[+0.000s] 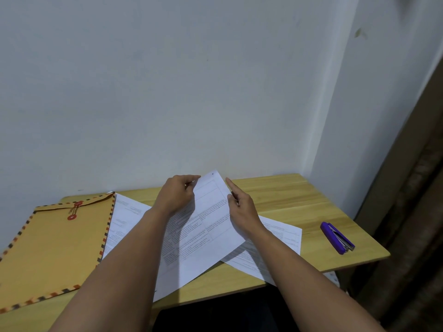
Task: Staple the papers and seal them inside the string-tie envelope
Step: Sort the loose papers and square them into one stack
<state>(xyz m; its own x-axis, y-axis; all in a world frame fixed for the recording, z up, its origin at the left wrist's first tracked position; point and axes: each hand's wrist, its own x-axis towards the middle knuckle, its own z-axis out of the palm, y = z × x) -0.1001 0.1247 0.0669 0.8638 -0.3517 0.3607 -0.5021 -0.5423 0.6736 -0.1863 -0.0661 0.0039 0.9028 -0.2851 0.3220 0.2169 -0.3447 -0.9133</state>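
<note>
Wood bench vs pale wall | your L hand + R hand pinch top sheet by its far sides, over loose papers mid-bench | envelope flat at L edge, string tied | purple stapler nr R edge, untouched

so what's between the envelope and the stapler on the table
In the head view, loose printed papers and both hands, left hand and right hand, lie between the envelope and the stapler.
</note>
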